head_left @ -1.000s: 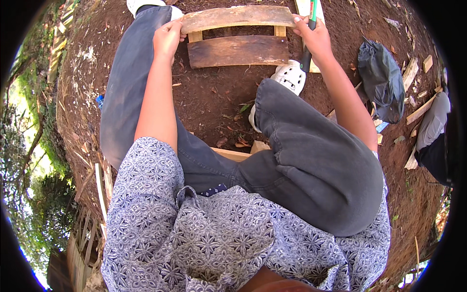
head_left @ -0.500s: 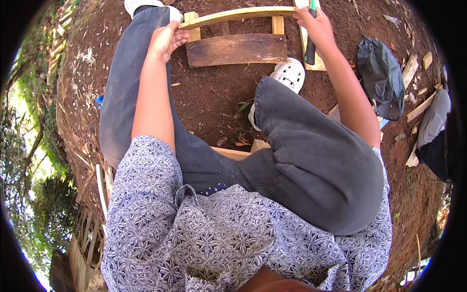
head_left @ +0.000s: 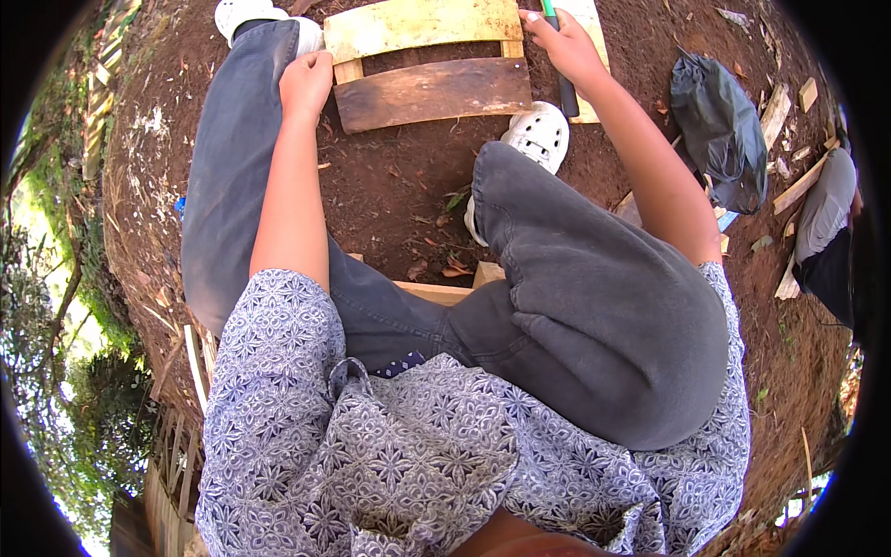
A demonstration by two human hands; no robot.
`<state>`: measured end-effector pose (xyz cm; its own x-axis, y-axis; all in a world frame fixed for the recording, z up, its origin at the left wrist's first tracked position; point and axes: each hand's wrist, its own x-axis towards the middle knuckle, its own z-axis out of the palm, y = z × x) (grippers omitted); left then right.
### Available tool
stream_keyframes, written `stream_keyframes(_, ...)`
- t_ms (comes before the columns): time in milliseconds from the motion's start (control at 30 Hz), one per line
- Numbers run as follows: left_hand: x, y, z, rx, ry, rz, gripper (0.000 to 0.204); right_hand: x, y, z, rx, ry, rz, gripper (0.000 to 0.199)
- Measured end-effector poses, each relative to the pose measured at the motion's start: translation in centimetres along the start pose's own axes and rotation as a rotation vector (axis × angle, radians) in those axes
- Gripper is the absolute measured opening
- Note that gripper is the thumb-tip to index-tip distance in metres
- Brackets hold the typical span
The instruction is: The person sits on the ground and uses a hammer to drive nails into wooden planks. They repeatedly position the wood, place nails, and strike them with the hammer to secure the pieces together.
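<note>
A wooden frame lies on the red-brown soil ahead of my legs, made of a pale plank (head_left: 418, 23) and a dark plank (head_left: 432, 93) joined by short side pieces. My left hand (head_left: 306, 84) has its fingers curled on the frame's left end, beside my left knee. Over the frame's right end, my right hand (head_left: 566, 46) grips a tool with a green and black handle (head_left: 566, 93); the tool's head is out of view. My white shoe (head_left: 538, 135) rests just below the dark plank.
I sit on a pale wooden board (head_left: 436, 292). A black plastic bag (head_left: 719, 130) lies on the soil to the right, with wood offcuts (head_left: 798, 186) around it. Another person (head_left: 826, 232) crouches at the right rim. Greenery borders the left.
The pale plank showed edge-on half a second ago and now shows its broad face again. My right hand with the tool shifted slightly up and left. My left hand stayed on the frame's end.
</note>
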<state>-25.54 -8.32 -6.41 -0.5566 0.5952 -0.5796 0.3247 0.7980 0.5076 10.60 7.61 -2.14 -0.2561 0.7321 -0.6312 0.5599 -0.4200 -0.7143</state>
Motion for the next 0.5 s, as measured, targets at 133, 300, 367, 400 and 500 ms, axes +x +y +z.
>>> stream_keyframes(133, 0.1, -0.1, -0.1, 0.163, -0.008, 0.067, 0.044, 0.1, 2.4, -0.5, -0.075, 0.018, -0.185, 0.042)
stream_keyframes(300, -1.3, 0.4, -1.6, 0.253, -0.095, -0.014, 0.044, -0.9, 3.0, -0.3, -0.132, -0.030, -0.155, 0.045)
stream_keyframes(367, -1.4, 0.6, -1.8, 0.267, -0.120, -0.031, 0.043, -0.9, 3.1, -0.2, -0.122, -0.040, -0.159, 0.044)
stream_keyframes(400, -1.6, 0.5, -1.8, 0.265, -0.121, -0.028, 0.042, -0.8, 3.2, -0.2, -0.109, -0.042, -0.164, 0.043)
stream_keyframes(500, -2.2, 0.7, -1.7, 0.213, -0.134, -0.031, 0.040, -0.4, 3.9, 0.0, -0.004, -0.030, -0.189, 0.040)
